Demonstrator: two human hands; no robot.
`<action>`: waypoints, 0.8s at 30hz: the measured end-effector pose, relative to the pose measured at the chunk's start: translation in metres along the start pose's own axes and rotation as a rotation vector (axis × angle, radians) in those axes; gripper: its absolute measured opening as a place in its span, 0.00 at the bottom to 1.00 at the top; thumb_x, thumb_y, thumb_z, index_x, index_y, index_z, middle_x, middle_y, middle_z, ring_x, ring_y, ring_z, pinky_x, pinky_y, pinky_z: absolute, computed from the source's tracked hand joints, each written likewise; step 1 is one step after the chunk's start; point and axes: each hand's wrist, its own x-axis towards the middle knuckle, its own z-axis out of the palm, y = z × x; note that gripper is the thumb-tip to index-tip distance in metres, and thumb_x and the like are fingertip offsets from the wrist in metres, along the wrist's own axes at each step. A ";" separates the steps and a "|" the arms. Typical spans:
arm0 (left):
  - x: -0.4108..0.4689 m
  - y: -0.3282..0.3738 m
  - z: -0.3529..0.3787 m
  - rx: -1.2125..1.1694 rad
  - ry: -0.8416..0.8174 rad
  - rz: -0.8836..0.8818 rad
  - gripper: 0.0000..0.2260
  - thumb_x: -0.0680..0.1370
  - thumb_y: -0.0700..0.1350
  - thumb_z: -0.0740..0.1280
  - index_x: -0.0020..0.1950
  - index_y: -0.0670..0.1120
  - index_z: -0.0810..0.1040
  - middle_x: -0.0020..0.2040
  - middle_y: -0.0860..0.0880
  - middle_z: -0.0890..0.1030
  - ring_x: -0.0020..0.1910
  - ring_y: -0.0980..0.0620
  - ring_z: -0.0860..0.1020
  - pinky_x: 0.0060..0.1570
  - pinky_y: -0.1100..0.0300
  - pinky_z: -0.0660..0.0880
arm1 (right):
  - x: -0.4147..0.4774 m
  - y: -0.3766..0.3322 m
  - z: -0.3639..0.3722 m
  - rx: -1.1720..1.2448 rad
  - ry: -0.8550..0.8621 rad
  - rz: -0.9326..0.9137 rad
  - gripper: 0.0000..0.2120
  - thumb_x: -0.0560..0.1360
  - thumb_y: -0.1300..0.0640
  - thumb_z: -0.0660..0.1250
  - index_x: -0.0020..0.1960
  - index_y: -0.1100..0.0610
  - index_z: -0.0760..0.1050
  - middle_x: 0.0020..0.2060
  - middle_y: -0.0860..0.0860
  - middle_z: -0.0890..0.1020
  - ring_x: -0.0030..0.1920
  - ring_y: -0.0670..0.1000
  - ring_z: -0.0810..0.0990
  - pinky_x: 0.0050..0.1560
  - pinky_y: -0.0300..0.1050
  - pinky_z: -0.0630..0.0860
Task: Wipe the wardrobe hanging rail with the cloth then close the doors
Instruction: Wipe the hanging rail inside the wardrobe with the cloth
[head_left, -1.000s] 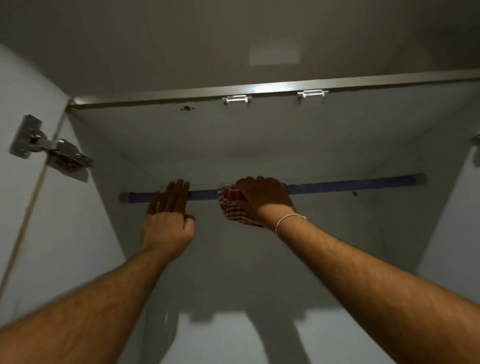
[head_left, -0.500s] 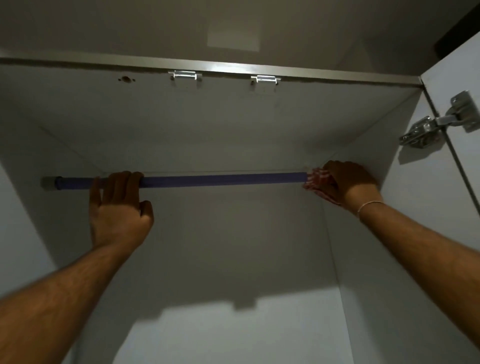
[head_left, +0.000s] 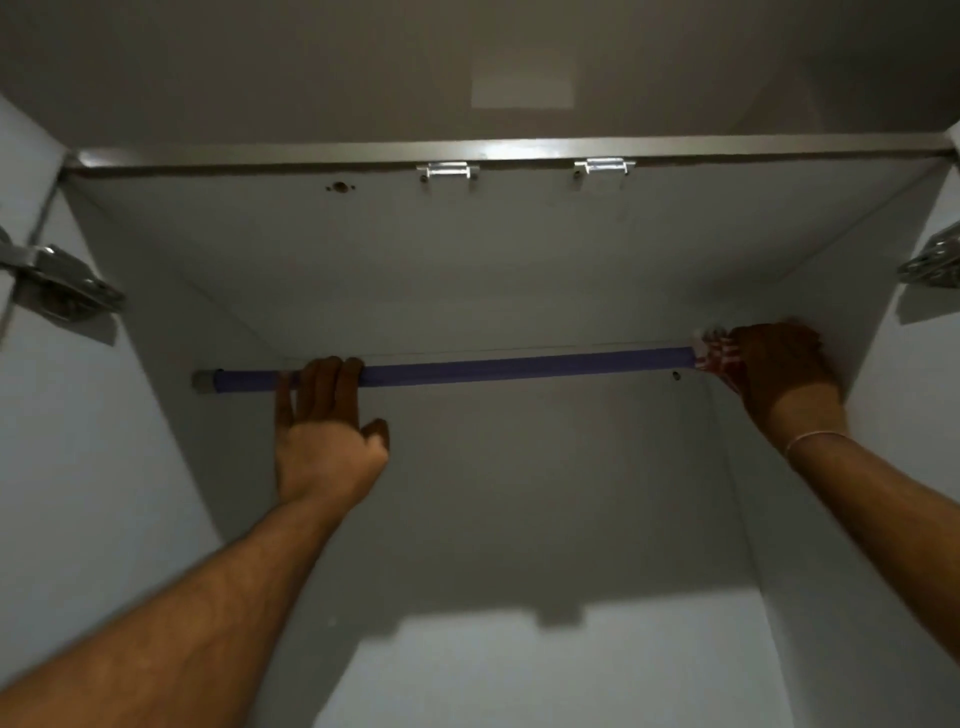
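A blue hanging rail (head_left: 519, 366) runs across the upper part of the white wardrobe interior. My left hand (head_left: 324, 426) grips the rail near its left end, fingers curled over it. My right hand (head_left: 779, 374) is at the rail's far right end against the side wall, pressing a red-and-white checked cloth (head_left: 719, 356) around the rail. Most of the cloth is hidden under that hand. Both wardrobe doors stand open; only their inner edges show at the frame sides.
Metal hinges sit on the left (head_left: 57, 286) and right (head_left: 935, 262) side panels. Two small metal brackets (head_left: 449, 170) are fixed under the top front edge. The wardrobe's back wall (head_left: 519, 519) is bare below the rail.
My right hand slid the cloth along the rail from its middle to the right end. My left hand closed its fingers over the rail. The view swung right, then back to centre.
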 end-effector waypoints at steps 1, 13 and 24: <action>0.001 0.000 -0.003 0.029 -0.048 -0.003 0.37 0.73 0.54 0.61 0.82 0.44 0.66 0.80 0.41 0.70 0.81 0.42 0.64 0.84 0.40 0.46 | -0.007 -0.001 0.006 0.013 0.060 -0.008 0.20 0.86 0.52 0.57 0.66 0.66 0.76 0.57 0.68 0.81 0.57 0.70 0.80 0.63 0.64 0.75; 0.015 -0.004 -0.033 0.076 -0.347 -0.068 0.38 0.79 0.62 0.54 0.87 0.51 0.50 0.88 0.47 0.53 0.86 0.48 0.49 0.83 0.43 0.39 | -0.053 -0.067 -0.028 0.425 -0.053 0.507 0.34 0.80 0.72 0.63 0.84 0.60 0.60 0.83 0.61 0.62 0.83 0.61 0.60 0.84 0.53 0.58; -0.046 0.018 -0.061 0.058 -0.212 0.111 0.37 0.71 0.52 0.57 0.80 0.41 0.71 0.77 0.36 0.73 0.77 0.35 0.71 0.80 0.37 0.57 | -0.096 -0.166 -0.061 1.902 0.019 1.671 0.29 0.78 0.29 0.62 0.71 0.45 0.77 0.67 0.53 0.80 0.67 0.59 0.79 0.75 0.61 0.70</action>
